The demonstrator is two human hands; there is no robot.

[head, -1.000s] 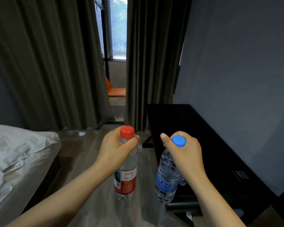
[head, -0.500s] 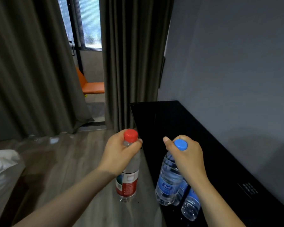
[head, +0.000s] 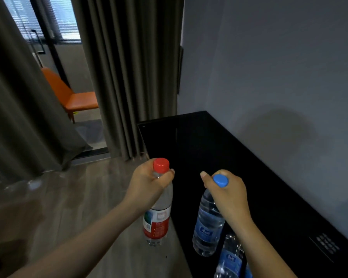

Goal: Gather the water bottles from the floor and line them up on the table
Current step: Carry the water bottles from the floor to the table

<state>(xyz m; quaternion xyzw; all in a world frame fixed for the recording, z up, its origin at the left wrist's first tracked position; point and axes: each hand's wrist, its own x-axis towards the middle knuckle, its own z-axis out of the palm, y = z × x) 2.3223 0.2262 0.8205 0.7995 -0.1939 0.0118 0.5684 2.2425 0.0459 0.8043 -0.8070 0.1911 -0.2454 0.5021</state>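
Note:
My left hand [head: 149, 184] grips the neck of a clear bottle with a red cap and red label [head: 158, 219], hanging upright over the floor just left of the table edge. My right hand [head: 226, 189] holds a clear bottle with a blue cap and blue label [head: 208, 227] by its neck, above the glossy black table [head: 209, 141]. Below that bottle, a blue-labelled bottle shape [head: 230, 257] shows on the shiny tabletop; I cannot tell whether it is a reflection or another bottle.
The black table runs along the grey wall [head: 279, 67] on the right. Grey curtains [head: 129, 73] hang at its far end. An orange chair [head: 74, 97] stands beyond the glass door. Wood floor [head: 58, 197] lies to the left.
The view has swung right and closer to the table; the bed has left the view. Both hands keep their bottles, and the blue-cap bottle now hangs over the tabletop.

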